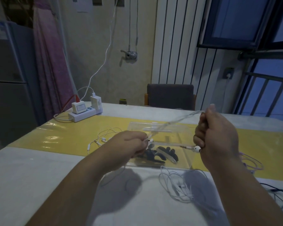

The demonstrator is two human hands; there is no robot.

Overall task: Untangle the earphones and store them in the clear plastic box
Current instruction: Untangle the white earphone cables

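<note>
- The white wired earphones (178,120) are a thin, limp plastic-coated cord, very light. It will likely sag, twist and snag on itself, and sharp tugs could strain the joints at the buds and plug.
- The best places to hold are probably the firm parts, namely a bud, the plug or the split, with loops fed through slack and not pulled tight.
- This cord is stretched in the air between the two hands, above the clear rectangular plastic box (170,137) on the white-and-yellow covered table (55,176).
- The left hand (131,144) is curled, fingertips pinching the cord's lower end over the box's near-left corner.
- The right hand (219,136) is raised and clenched round a gathered run of the cord, which leaves the top of the fist. A round white earbud (197,149) dangles just beside its lower fingers.
- The box already holds dark curved pieces (160,154) (what they are is hard to tell).
- Other white earphones lie loose: a loose set (104,137) left of the box and a tangled heap (175,181) in front of it.
</note>
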